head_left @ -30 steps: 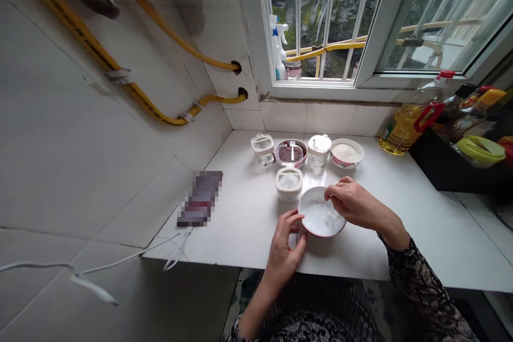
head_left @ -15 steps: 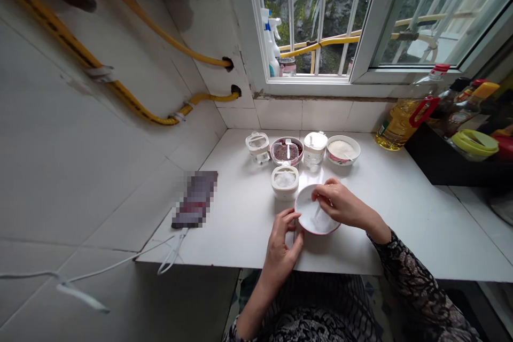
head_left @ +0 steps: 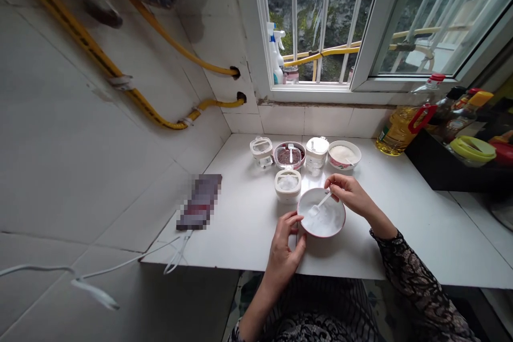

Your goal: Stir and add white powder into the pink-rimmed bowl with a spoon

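Slantwise in right hand (head_left: 348, 193), spoon (head_left: 321, 203).

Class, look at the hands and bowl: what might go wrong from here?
Spilling: the right hand holds a white spoon in the bowl, so a brisk stroke might flick the white contents out. Sliding: the left hand touches just one side of the bowl, so a push might shift it. Knocking: the nearest container stands close by and might get bumped.
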Demonstrator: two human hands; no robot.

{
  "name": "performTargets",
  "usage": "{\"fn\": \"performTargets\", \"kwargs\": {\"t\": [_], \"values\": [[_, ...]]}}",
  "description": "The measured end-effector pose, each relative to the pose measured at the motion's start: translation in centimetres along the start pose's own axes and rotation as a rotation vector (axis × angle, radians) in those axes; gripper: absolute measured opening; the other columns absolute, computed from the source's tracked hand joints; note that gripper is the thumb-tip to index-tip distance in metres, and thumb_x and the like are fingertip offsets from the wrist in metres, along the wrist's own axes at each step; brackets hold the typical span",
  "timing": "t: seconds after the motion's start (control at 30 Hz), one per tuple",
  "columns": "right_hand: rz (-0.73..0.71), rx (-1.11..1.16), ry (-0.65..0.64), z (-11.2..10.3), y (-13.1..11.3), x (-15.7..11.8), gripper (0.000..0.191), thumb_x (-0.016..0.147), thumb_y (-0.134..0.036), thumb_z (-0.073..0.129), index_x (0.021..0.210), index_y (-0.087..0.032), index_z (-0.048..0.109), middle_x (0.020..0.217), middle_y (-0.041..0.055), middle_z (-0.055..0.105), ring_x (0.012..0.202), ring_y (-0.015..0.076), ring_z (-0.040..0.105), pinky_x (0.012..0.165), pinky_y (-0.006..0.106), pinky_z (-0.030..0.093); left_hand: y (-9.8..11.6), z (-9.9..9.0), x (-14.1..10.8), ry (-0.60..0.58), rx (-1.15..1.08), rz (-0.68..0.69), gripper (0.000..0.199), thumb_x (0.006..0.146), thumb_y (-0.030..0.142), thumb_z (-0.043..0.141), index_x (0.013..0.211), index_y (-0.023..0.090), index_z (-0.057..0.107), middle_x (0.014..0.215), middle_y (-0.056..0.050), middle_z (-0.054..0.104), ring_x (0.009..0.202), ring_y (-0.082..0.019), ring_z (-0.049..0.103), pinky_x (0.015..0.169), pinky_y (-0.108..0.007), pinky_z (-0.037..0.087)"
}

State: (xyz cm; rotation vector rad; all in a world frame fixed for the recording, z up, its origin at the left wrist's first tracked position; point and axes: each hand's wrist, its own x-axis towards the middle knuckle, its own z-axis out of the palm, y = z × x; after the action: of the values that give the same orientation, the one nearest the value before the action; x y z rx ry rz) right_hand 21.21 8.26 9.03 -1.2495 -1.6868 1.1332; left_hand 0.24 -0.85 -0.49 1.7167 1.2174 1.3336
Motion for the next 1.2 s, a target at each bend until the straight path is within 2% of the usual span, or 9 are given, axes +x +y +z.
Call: {"fn": "performTargets", "kwargs": {"t": [0.13,0.37,0.6,0.7,0.8,0.9,0.97,1.07,1.2], "values": [[0.054,0.097,0.028,-0.2,0.3,0.4,0.014,0.070,-0.028,0.054,0.075,-0.018,0.063,0.055,-0.0040,0.052,0.050,0.0105,0.045,0.052,0.025,0.035,0.0,0.1,0.0,0.000,-0.001,0.000,0.033,0.088,0.015,0.058,0.120,0.025,0.061,0.128,-0.009,0.058,0.093,-0.016,0.068,0.083,-0.031,0.059],[0.069,0.190,0.068,-0.3,0.7,0.8,0.010,0.068,-0.027,0.059,0.072,-0.018,0.063,0.050,-0.0053,0.051,0.048,0.0111,0.047,0.053,0.026,0.039,-0.2,0.1,0.1,-0.005,-0.016,0.023,0.037,0.087,0.014,0.058,0.122,0.027,0.059,0.128,-0.009,0.057,0.107,-0.021,0.066,0.084,-0.032,0.060],[-0.041,0.241,0.190,1.1,0.6,2.1,0.028,0.078,-0.045,0.065,0.086,-0.019,0.061,0.053,-0.0051,0.055,0.050,0.0130,0.051,0.051,0.027,0.041,-0.2,0.1,0.1,-0.013,-0.030,0.001,0.037,0.087,0.013,0.057,0.122,0.026,0.060,0.128,-0.010,0.057,0.109,-0.022,0.066,0.085,-0.033,0.059],[-0.188,0.072,0.243,2.0,-0.3,2.7,0.026,0.089,-0.044,0.057,0.094,-0.019,0.063,0.062,-0.0003,0.063,0.059,0.0163,0.060,0.057,0.029,0.045,-0.2,0.1,0.1,-0.016,-0.037,0.011,0.038,0.086,0.012,0.057,0.122,0.026,0.060,0.128,-0.010,0.056,0.110,-0.022,0.065,0.086,-0.033,0.059],[-0.431,-0.242,0.265,2.8,-1.2,3.1,0.019,0.098,-0.030,0.050,0.094,-0.019,0.064,0.070,0.0029,0.069,0.067,0.0181,0.063,0.070,0.033,0.048,-0.2,0.2,0.1,-0.019,-0.042,0.021,0.040,0.086,0.011,0.057,0.123,0.026,0.059,0.130,-0.010,0.056,0.111,-0.022,0.064,0.087,-0.033,0.058],[-0.737,-0.611,0.206,3.4,-1.6,3.2,0.022,0.100,-0.015,0.045,0.092,-0.018,0.065,0.071,0.0041,0.069,0.068,0.0185,0.060,0.081,0.036,0.046,-0.2,0.2,0.1,-0.017,-0.049,0.022,0.040,0.085,0.010,0.056,0.122,0.026,0.060,0.130,-0.010,0.056,0.112,-0.022,0.063,0.087,-0.033,0.058],[-0.877,-0.808,0.136,3.6,-1.7,3.2,0.026,0.098,-0.006,0.042,0.092,-0.015,0.065,0.072,0.0050,0.069,0.068,0.0185,0.056,0.085,0.037,0.045,-0.1,0.2,0.1,-0.019,-0.054,0.018,0.040,0.085,0.010,0.055,0.122,0.026,0.060,0.130,-0.010,0.056,0.111,-0.022,0.064,0.087,-0.033,0.058],[-0.940,-1.006,0.048,3.8,-1.9,3.2,0.031,0.093,0.002,0.039,0.090,-0.014,0.066,0.073,0.0057,0.068,0.069,0.0191,0.055,0.091,0.037,0.044,-0.2,0.3,0.1,-0.017,-0.057,0.017,0.040,0.086,0.010,0.055,0.122,0.025,0.059,0.130,-0.010,0.056,0.112,-0.022,0.063,0.088,-0.034,0.058],[-0.939,-1.098,-0.039,3.7,-2.6,3.6,0.032,0.091,0.004,0.041,0.085,-0.015,0.066,0.071,0.0056,0.067,0.072,0.0202,0.056,0.091,0.037,0.044,-0.2,0.3,0.1,-0.015,-0.063,0.024,0.040,0.085,0.009,0.055,0.122,0.025,0.059,0.130,-0.011,0.056,0.113,-0.022,0.063,0.089,-0.034,0.058]]}}
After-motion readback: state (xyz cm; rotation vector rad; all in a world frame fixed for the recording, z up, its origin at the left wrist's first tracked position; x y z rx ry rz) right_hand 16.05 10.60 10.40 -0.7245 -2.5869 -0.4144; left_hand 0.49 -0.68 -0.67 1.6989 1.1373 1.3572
